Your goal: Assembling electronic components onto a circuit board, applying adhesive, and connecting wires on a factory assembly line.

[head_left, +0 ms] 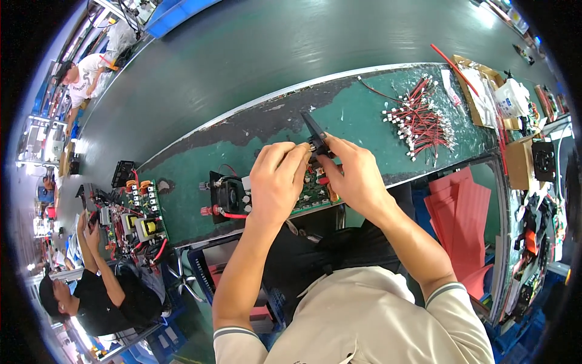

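Note:
Above the near edge of the green-topped bench, both my hands meet at a flat black part (314,128), which stands tilted up and away. My right hand (357,176) is closed round its near end. The fingers of my left hand (279,176) are pinched together against its left side, where a bit of bright metal shows; what they grip is mostly hidden. Beneath my hands lies a green circuit board (310,197), partly covered by them. A black fan panel (227,195) with red and dark terminals and a thick red wire stands at its left end.
Red-and-black wires with white connectors (421,121) lie heaped on the right. Beyond them is an open cardboard box (476,91). Pink-red sheets (461,218) sit below the bench at right. Circuit assemblies (142,212) lie left, near a co-worker in black (109,297).

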`<move>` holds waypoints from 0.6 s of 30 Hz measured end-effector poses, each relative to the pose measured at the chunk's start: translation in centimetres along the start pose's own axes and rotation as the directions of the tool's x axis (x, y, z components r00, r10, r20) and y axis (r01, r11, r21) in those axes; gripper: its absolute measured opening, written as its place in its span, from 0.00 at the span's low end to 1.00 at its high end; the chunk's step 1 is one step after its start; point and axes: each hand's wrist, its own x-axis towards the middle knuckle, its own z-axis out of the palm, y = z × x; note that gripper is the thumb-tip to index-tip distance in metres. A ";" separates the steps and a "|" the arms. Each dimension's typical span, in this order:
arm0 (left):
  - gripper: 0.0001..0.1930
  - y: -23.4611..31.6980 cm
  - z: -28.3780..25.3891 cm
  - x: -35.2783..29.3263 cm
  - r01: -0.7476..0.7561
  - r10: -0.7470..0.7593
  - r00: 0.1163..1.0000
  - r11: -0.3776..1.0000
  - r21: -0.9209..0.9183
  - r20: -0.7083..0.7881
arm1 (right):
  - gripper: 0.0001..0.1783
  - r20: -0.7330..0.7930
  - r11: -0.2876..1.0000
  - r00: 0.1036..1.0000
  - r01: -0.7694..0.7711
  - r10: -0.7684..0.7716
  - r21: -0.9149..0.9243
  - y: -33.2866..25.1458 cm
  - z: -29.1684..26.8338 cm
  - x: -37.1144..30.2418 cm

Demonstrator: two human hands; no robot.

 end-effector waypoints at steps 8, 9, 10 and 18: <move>0.25 -0.5 -7.2 -0.4 0.176 -0.171 0.984 0.961 0.213 -0.043 | 0.20 -0.101 0.955 0.953 0.272 -0.284 -0.122 1.9 0.0 0.6; 0.26 -1.4 -8.6 -1.5 0.252 -0.228 0.962 0.953 0.170 -0.148 | 0.20 -0.165 0.921 0.909 0.364 -0.383 -0.136 2.5 0.0 0.6; 0.32 -2.6 -9.7 -3.8 0.455 -0.438 0.873 0.889 0.037 -0.215 | 0.31 -0.094 0.957 0.957 0.261 -0.274 -0.123 4.2 0.4 -0.1; 0.58 -2.9 -8.9 -14.5 0.765 -0.761 0.638 0.607 -0.216 0.117 | 0.56 0.164 0.975 0.981 -0.137 0.108 0.175 4.9 0.2 -6.7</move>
